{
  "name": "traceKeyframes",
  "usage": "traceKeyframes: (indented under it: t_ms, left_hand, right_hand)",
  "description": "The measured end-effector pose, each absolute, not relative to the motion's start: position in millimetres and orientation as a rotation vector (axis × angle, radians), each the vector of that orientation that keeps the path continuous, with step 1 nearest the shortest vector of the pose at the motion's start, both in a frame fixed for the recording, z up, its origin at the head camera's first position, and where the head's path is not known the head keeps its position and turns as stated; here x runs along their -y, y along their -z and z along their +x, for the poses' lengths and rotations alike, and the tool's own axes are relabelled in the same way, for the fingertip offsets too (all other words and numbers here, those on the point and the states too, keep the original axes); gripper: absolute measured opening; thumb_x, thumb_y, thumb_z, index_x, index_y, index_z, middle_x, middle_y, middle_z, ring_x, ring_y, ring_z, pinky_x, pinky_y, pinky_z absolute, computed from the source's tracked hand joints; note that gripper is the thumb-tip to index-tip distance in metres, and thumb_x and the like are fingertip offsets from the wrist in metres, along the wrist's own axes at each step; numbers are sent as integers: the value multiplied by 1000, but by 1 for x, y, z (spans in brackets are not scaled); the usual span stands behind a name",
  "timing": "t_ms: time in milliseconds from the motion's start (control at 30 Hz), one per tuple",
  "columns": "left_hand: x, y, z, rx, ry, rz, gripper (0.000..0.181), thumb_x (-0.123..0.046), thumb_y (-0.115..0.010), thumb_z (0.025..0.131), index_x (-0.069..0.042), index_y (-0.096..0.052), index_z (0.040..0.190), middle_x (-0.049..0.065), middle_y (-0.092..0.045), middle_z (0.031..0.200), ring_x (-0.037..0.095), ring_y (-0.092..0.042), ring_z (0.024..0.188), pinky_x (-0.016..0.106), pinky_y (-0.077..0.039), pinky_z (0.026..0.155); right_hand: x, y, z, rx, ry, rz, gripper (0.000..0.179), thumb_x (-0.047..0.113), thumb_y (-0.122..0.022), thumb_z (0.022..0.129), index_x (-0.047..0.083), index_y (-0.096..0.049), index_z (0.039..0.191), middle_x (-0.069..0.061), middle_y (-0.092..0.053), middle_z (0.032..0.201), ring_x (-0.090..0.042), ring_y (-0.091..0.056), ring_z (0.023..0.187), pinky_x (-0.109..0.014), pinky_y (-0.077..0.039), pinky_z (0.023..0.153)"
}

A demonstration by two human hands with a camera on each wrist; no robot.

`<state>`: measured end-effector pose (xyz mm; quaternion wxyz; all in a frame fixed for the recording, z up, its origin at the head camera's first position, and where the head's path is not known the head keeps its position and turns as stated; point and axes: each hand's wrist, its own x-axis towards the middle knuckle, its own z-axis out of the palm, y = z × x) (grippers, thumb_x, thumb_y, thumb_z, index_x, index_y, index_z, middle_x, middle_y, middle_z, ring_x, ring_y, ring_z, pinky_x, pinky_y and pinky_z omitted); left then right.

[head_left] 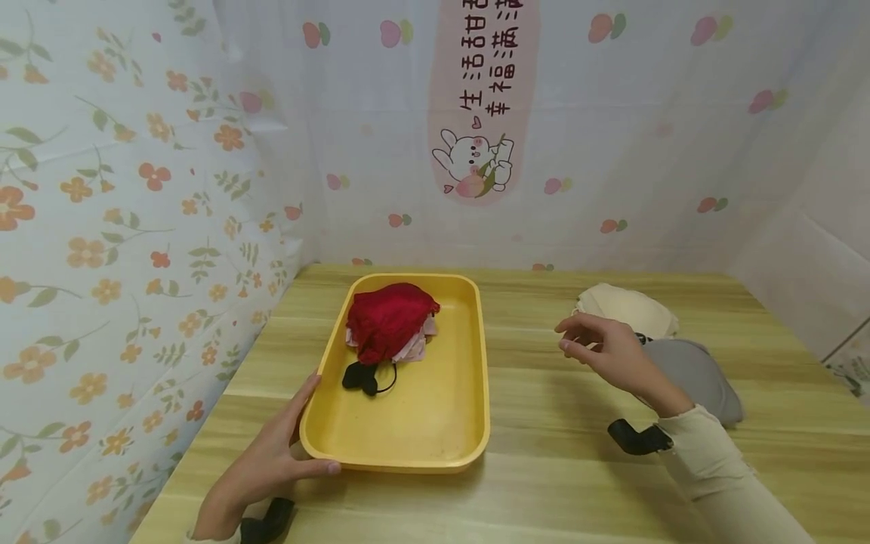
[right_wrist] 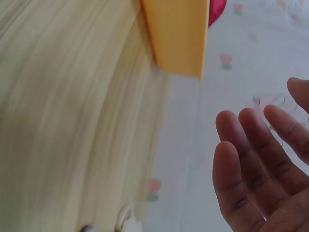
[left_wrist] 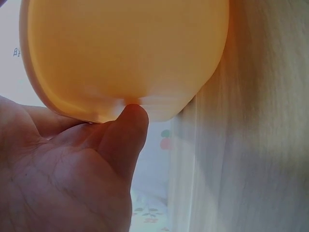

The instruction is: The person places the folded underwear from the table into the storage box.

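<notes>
A yellow plastic tray [head_left: 445, 446] stands on the table. My left hand [head_left: 261, 457] touches its near left corner from outside, fingers along the left wall and thumb stretched along the front. In the left wrist view the left hand [left_wrist: 72, 169] rests against the tray wall [left_wrist: 130, 53]; some fingertips are hidden. Inside the tray lie a red shiny cloth piece [head_left: 390, 321], pale pink cloth [head_left: 413, 346] under it and a small black piece [head_left: 360, 378] with a thin loop. My right hand [head_left: 615, 355] hovers right of the tray, loosely bent and holding nothing.
Behind the right hand lie a cream cloth piece [head_left: 632, 308] and a smooth grey rounded piece [head_left: 693, 378], partly covered by hand and wrist. The wood-patterned table [head_left: 544, 483] ends at patterned curtains [head_left: 381, 151] at the back and sides.
</notes>
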<state>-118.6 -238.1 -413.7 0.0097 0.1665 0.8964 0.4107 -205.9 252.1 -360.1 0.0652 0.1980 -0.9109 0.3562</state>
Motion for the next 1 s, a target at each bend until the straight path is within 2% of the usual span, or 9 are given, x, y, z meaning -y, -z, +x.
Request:
traceKeyframes:
  t_ms: [233, 433, 633, 733, 800, 867, 933, 967, 1000]
  left_hand:
    - [238, 416, -115, -2780, -1296, 464, 122, -33, -91, 72, -16, -11, 163, 22, -22, 166, 44, -34, 144, 2, -27, 102]
    - [238, 416, -114, -2766, -1316, 457, 122, -33, -91, 72, -16, -11, 163, 22, -21, 166, 44, -33, 144, 3, -28, 102]
    - [238, 413, -119, -2770, -1302, 518, 123, -31, -91, 72, -13, -10, 163, 25, -22, 165, 45, -37, 143, 7, -35, 101]
    - [238, 414, -120, -2764, -1311, 524, 123, -30, -91, 72, -13, -10, 163, 25, -22, 165, 45, -37, 142, 7, -35, 101]
    - [238, 414, -120, -2763, -1311, 519, 124, -30, -91, 72, -13, -9, 163, 25, -22, 165, 45, -37, 143, 8, -35, 102]
    - [238, 413, -119, -2767, -1311, 519, 123, -29, -91, 72, -13, -10, 163, 25, -23, 165, 45, -37, 143, 8, -35, 102]
    - [238, 413, -118, -2771, -1310, 519, 123, -29, -91, 72, -14, -10, 163, 25, -23, 165, 44, -37, 143, 8, -35, 102]
    - [238, 413, -118, -2772, -1310, 518, 123, -29, -91, 72, -14, -10, 163, 25, -23, 165, 44, -37, 143, 8, -35, 102]
    - [238, 413, -118, -2769, -1313, 510, 123, -30, -91, 72, -14, -10, 163, 25, -23, 165, 44, -37, 143, 9, -36, 102]
  right_hand:
    - [-283, 370, -195, 2696, -993, 491, 20, 16, -65, 98, 7, -68, 115, -8, -73, 94, 4, -64, 74, -23, -52, 62]
    - [-313, 369, -181, 2717, -912, 355, 21, 21, -66, 98, 10, -69, 115, -8, -75, 101, 11, -60, 80, -21, -50, 64]
    - [-350, 378, -170, 2675, -905, 161, 26, 23, -67, 97, 5, -68, 115, 21, -67, 92, 22, -48, 82, -15, -45, 64]
    - [-362, 384, -169, 2671, -826, 86, 28, 24, -70, 95, 3, -69, 114, 5, -74, 94, 24, -46, 81, -13, -42, 62]
    - [-368, 387, -169, 2682, -726, 65, 28, 22, -72, 93, 1, -69, 112, -14, -76, 97, 9, -60, 80, -19, -44, 62]
    - [-372, 391, -170, 2703, -646, 53, 32, 21, -74, 91, -3, -68, 112, -29, -72, 102, -16, -69, 81, -30, -48, 63]
    - [-377, 395, -170, 2728, -592, 38, 37, 21, -75, 89, -7, -66, 113, -36, -69, 104, -43, -67, 86, -43, -49, 63]
    - [-380, 397, -171, 2744, -583, 26, 41, 21, -75, 89, -9, -64, 115, -39, -66, 106, -53, -63, 91, -49, -49, 64]
    - [-382, 399, -171, 2760, -588, 7, 45, 22, -75, 89, -11, -62, 117, -42, -64, 109, -56, -61, 93, -54, -49, 66]
